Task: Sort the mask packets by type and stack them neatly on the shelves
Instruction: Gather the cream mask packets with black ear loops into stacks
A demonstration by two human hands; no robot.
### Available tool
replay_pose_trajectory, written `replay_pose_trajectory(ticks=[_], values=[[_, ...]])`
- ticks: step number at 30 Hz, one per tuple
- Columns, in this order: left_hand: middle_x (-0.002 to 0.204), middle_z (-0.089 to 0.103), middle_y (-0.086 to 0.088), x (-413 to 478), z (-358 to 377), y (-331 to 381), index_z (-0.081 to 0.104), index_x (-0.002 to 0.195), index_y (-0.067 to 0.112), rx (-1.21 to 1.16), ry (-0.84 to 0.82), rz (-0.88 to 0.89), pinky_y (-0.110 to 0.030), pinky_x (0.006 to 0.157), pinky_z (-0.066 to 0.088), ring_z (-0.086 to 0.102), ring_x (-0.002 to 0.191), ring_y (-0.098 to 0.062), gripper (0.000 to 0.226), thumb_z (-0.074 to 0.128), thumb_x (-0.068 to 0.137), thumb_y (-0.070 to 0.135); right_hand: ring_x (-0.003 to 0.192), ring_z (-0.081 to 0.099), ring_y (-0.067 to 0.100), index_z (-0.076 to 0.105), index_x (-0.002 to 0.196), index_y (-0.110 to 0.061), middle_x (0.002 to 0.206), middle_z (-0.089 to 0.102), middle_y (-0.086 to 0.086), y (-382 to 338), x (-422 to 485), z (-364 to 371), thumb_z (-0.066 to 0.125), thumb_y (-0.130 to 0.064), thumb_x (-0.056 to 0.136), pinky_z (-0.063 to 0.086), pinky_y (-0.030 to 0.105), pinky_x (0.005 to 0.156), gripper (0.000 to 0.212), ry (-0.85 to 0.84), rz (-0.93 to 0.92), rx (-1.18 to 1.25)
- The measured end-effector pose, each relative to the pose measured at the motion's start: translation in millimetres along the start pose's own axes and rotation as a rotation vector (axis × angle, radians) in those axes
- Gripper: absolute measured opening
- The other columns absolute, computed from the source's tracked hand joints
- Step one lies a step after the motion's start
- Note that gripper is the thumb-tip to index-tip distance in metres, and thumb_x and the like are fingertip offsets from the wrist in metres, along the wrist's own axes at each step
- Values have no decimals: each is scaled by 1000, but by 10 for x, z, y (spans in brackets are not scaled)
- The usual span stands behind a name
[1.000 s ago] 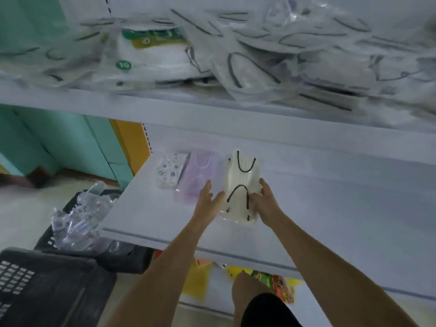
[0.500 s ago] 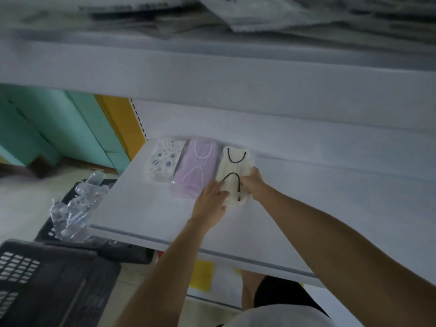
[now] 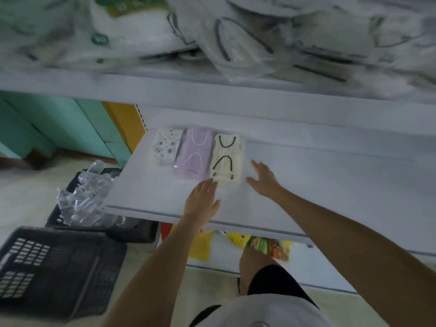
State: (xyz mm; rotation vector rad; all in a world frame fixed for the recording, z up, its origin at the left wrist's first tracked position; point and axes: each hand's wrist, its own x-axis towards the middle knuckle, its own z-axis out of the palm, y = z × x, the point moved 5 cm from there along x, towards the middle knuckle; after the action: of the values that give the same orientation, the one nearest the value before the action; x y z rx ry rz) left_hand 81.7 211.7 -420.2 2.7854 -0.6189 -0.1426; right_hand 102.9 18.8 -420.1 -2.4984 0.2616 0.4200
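Cream packet (image 3: pixel 227 159) sits placed. Left hand (image 3: pixel 203 201) and right hand (image 3: pixel 263 180): spread, empty. Next, pick from pile (image 3: pixel 259 38) at 12 o'clock.

The left hand (image 3: pixel 203 201) lies palm down over the shelf (image 3: pixel 342 185), just inside its front edge, with fingers straight and close together and the thumb out to the right. The right hand (image 3: pixel 264 180) is a little farther in and to the right, palm down, fingers straight and spread. The bare left forearm (image 3: pixel 169 256) crosses the front edge from below. The right forearm (image 3: pixel 330 223) slants in from the lower right. Whether the palms touch the shelf cannot be told.
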Motion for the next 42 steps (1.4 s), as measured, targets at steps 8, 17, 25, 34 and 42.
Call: replay_pose_trajectory(ticks=[8, 17, 25, 34, 42], values=[[153, 28, -1, -1189, -935, 386, 24, 148, 15, 45, -47, 268, -24, 111, 19, 25, 140, -16, 53, 40, 99, 31, 137, 28, 18, 31, 145, -25, 150, 33, -1, -960, -1870, -361, 44, -26, 98, 20, 26, 111, 48, 122, -401, -117], [117, 65, -7, -1516, -2328, 1410, 61, 121, 7, -21, 380, 589, -29, 81, 51, 63, 105, -23, 40, 47, 90, 28, 104, 53, 13, 58, 127, -16, 112, 62, 0, -1748, -3312, -1841, 45, -22, 93, 35, 15, 85, 37, 596, -706, -183], [118, 64, -12, -1148, -3007, 2487, 62, 119, 6, 4, 548, 691, -34, 87, 50, 62, 106, -28, 46, 39, 90, 32, 115, 50, 22, 54, 129, -19, 120, 56, 8, -819, -3460, -3132, 47, -21, 96, 34, 25, 91, 34, 796, -357, -178], [136, 50, -2, -309, -2828, 3813, 52, 131, 13, -29, 443, 535, -32, 99, 36, 45, 125, -21, 36, 44, 98, 25, 113, 50, 26, 57, 124, -16, 120, 57, 9, 533, -3212, -4001, 48, -24, 95, 36, 26, 86, 32, 798, -179, -161], [134, 45, -5, 250, -2813, 4169, 47, 134, 13, -45, 348, 424, -30, 87, 41, 48, 118, -21, 39, 43, 97, 23, 125, 39, 28, 51, 131, -15, 132, 51, 9, 642, -2762, -4279, 52, -28, 91, 35, 36, 100, 42, 783, -169, -335]])
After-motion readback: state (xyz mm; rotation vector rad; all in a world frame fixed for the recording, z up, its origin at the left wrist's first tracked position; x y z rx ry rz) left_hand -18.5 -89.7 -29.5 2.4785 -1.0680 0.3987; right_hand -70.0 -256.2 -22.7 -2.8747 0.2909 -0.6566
